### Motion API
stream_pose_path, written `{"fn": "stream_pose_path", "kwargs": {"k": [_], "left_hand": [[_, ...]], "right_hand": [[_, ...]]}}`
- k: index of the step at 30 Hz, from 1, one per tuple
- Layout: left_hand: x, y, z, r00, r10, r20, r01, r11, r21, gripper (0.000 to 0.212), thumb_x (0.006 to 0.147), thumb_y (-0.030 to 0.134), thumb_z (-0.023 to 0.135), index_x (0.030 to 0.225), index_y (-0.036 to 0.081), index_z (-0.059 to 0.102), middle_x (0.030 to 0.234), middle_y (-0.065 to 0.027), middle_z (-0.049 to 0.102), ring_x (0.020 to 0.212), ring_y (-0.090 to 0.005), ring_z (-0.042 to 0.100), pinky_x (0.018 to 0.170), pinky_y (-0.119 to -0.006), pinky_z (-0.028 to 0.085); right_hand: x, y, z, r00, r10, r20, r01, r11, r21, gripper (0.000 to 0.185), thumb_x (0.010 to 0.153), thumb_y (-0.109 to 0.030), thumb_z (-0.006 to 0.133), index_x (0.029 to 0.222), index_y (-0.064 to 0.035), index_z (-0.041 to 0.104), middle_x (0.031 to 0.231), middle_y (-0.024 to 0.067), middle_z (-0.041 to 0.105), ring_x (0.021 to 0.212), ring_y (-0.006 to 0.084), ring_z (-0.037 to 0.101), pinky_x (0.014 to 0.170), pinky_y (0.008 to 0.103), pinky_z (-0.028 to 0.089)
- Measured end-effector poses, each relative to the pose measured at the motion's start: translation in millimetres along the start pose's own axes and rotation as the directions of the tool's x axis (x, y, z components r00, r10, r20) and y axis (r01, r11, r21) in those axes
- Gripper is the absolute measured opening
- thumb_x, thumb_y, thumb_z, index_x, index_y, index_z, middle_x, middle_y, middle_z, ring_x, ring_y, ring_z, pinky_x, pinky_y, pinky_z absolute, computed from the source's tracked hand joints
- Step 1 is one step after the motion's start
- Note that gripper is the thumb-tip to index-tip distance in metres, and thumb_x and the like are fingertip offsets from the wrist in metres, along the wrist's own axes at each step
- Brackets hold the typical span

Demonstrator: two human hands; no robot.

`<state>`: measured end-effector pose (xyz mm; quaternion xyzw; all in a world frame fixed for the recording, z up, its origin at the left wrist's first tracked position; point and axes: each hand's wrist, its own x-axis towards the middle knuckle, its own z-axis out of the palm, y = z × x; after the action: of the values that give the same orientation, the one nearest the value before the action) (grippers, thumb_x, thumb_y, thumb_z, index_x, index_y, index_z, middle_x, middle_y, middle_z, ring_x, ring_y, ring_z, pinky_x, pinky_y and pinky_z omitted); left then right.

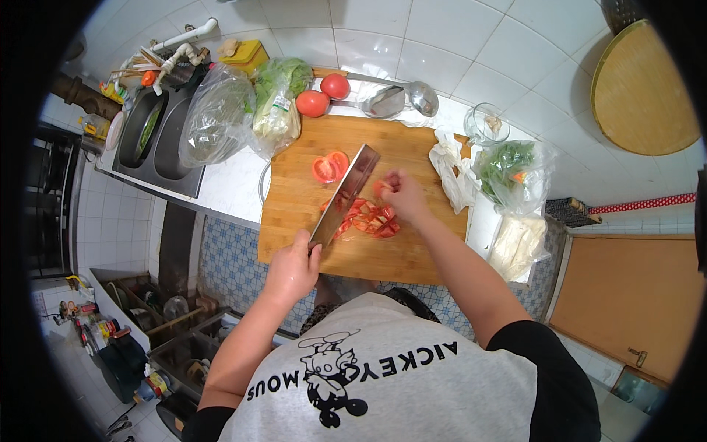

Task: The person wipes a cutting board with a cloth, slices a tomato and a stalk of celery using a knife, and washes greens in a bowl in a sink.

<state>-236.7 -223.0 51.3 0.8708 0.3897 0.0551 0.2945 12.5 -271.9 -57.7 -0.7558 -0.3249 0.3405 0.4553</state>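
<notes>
My left hand (pixel 291 269) is closed around the handle of a kitchen cleaver (pixel 349 190), its long blade slanting away over the wooden cutting board (pixel 298 221). Between the fingers of my right hand (pixel 407 198) is a piece of tomato (pixel 381 188), held just right of the blade and partly hidden by the fingers. Chopped tomato (pixel 371 218) lies in a heap below that hand, and some bits touch or sit beside the blade. Left of the cleaver rests a cut tomato portion (pixel 330 167), its flesh facing up.
Two whole tomatoes (pixel 313 104) sit behind the board beside a metal ladle (pixel 423 99). Bagged leafy vegetables (pixel 279 105) and a double sink (pixel 177 149) are at left. On the right are a crumpled white plastic bag (pixel 454 168), a glass bowl (pixel 486 124) and bagged greens (pixel 511 171).
</notes>
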Motion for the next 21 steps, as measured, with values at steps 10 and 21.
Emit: {"fn": "stream_pose_path", "kwargs": {"k": [10, 21], "left_hand": [[-4.8, 21.9, 17.8, 0.948, 0.046, 0.313, -0.079, 0.993, 0.092, 0.017, 0.088, 0.019, 0.049, 0.091, 0.002, 0.044, 0.066, -0.0223, 0.061, 0.062, -0.0416, 0.059, 0.058, -0.051, 0.047], [-7.0, 53.1, 19.7, 0.842, 0.220, 0.492, -0.333, 0.930, 0.154, 0.011, 0.086, 0.011, 0.045, 0.086, 0.000, 0.043, 0.060, -0.0206, 0.059, 0.055, -0.0381, 0.060, 0.049, -0.048, 0.048]], "right_hand": [[-98.3, 35.7, -36.4, 0.994, -0.111, -0.014, 0.103, 0.957, -0.270, 0.018, 0.076, -0.006, 0.066, 0.089, -0.0032, 0.055, 0.082, 0.0111, 0.057, 0.070, 0.0232, 0.058, 0.062, 0.0336, 0.047], [-127.1, 53.0, -35.2, 0.849, -0.499, -0.175, 0.418, 0.836, -0.356, 0.019, 0.071, 0.000, 0.067, 0.086, -0.0033, 0.056, 0.087, 0.0121, 0.054, 0.080, 0.0301, 0.055, 0.066, 0.0352, 0.047]]}}
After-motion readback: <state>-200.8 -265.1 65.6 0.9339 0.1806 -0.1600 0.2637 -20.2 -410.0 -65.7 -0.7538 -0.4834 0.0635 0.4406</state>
